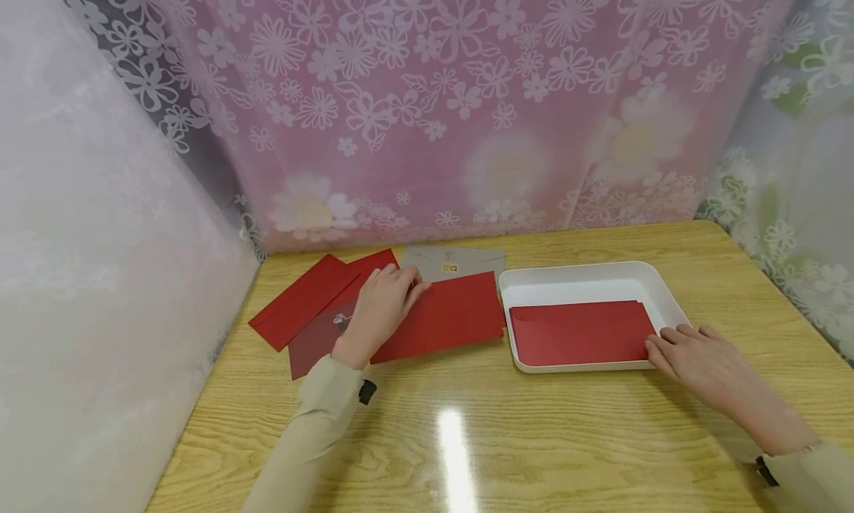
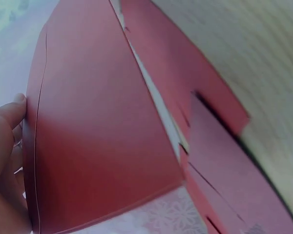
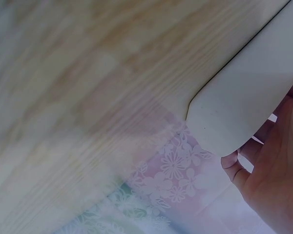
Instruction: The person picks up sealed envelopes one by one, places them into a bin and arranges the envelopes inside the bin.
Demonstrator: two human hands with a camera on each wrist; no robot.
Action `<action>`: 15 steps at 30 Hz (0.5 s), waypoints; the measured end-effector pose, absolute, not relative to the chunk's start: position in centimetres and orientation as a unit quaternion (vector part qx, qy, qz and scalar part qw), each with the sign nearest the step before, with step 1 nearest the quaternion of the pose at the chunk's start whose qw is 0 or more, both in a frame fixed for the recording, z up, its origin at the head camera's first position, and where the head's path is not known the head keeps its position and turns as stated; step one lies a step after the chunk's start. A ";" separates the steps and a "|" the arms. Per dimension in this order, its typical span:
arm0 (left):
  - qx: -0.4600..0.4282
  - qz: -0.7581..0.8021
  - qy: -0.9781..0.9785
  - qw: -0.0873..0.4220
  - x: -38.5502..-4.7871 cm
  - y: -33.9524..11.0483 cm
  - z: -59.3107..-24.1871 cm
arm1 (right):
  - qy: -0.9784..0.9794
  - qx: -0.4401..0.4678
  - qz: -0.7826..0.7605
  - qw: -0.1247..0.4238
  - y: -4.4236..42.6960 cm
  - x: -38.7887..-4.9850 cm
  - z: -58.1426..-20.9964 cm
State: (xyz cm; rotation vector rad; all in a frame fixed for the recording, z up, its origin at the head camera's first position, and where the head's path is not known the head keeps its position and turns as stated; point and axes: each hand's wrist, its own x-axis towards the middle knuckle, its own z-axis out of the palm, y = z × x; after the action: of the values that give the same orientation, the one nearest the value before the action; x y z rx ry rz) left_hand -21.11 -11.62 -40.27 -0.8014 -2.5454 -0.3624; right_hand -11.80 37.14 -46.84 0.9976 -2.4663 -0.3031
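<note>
My left hand (image 1: pixel 382 305) pinches a red envelope (image 1: pixel 457 313) by its upper edge. In the left wrist view the held envelope (image 2: pixel 97 112) tilts up off the others, with the thumb at its edge. To its right stands a white tray (image 1: pixel 600 279) with red envelopes (image 1: pixel 580 336) lying in its front part; how many are stacked cannot be told. My right hand (image 1: pixel 700 361) grips the tray's front right corner. From the right wrist view, fingertips curl over the rim beside the tray's outer wall (image 3: pixel 244 97).
Left of the held envelope lie a red envelope (image 1: pixel 300 303), a darker red one (image 1: pixel 313 346) with a pale print, and another red one (image 1: pixel 373 262) partly covered. A grey envelope (image 1: pixel 480 257) with a gold label lies behind. Flowered curtains (image 1: pixel 427 113) border the wooden table (image 1: pixel 547 439).
</note>
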 end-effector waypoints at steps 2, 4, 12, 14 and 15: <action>-0.294 -0.131 -0.919 0.230 -21.3 -11.3 -40.0 | -0.896 0.363 -0.110 0.231 37.2 -11.8 -46.9; -0.296 -0.127 -0.916 0.237 -21.5 -10.9 -39.6 | -0.894 0.366 -0.112 0.232 37.2 -11.8 -46.9; -0.315 -0.098 -0.904 0.272 -22.0 -10.0 -37.9 | -0.887 0.377 -0.114 0.242 37.1 -11.8 -46.8; -0.315 -0.095 -0.903 0.276 -22.2 -9.8 -37.5 | -0.887 0.375 -0.111 0.244 37.1 -11.8 -46.9; -0.315 -0.096 -0.903 0.276 -22.2 -9.7 -37.4 | -0.888 0.374 -0.110 0.244 37.1 -11.8 -46.9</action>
State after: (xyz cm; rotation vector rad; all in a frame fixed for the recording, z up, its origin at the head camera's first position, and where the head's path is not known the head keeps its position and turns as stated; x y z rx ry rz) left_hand -22.22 -9.70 -37.36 -0.8452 -2.4265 -0.2576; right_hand -11.81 37.11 -46.87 1.0226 -2.4239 -0.3006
